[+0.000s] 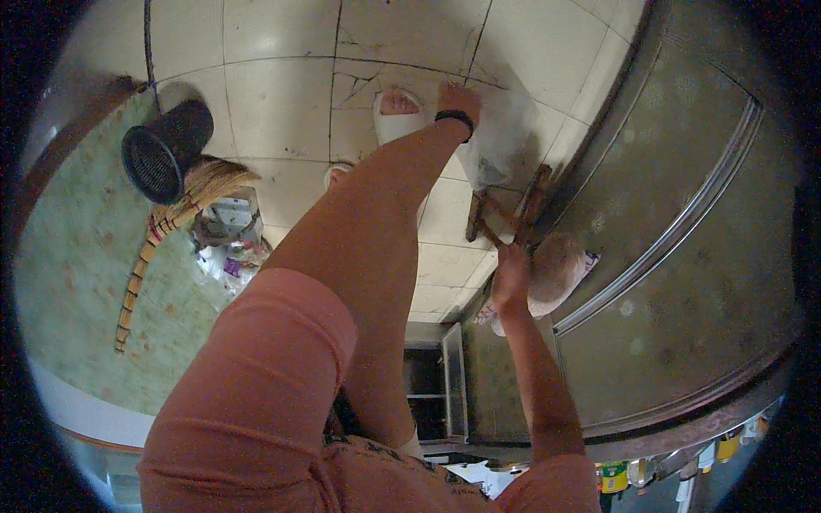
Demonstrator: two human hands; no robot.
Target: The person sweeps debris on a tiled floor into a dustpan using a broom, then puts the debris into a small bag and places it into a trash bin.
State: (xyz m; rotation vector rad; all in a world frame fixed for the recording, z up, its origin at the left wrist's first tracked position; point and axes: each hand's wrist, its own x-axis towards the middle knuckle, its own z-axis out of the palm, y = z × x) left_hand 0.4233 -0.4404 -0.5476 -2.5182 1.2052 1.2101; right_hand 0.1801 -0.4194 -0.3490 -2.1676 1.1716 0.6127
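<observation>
My left hand (pixel 458 102), with a dark band at the wrist, is at the near edge of a translucent plastic bag (pixel 507 134). Its fingers look closed on the bag, though blur hides the exact grip. Lower in view, my right hand (pixel 512 276) grips a thin wooden bar of a small wooden stool (pixel 531 199). The bag overlaps the stool's upper part. Just right of my right hand, a rounded, pale plastic sack (pixel 557 272) rests against the cabinet front.
Cabinet doors (pixel 680 256) with a long metal trim run along the right. At left are a black mesh bin (pixel 154 163), a straw broom (pixel 192 189), a grey box (pixel 231 218) and crumpled plastic bags (pixel 228 266). My white slipper (pixel 397 125) stands on floor tiles (pixel 276 115).
</observation>
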